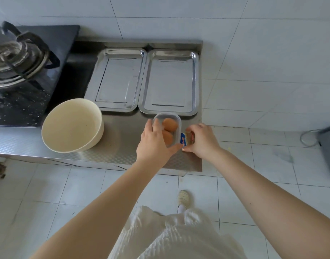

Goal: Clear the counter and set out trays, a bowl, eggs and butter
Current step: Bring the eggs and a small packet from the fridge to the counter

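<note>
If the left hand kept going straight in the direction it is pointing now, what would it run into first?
The left hand grips the clear egg container and points away from the person. Straight on, it would probably first meet the near rim of the right steel tray, just past the container; exact depth is hard to judge.

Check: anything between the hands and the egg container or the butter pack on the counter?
Nothing visible. The left hand already grips the clear egg container, and the right hand holds the butter pack beside it. The bowl and both trays sit apart from them.
</note>
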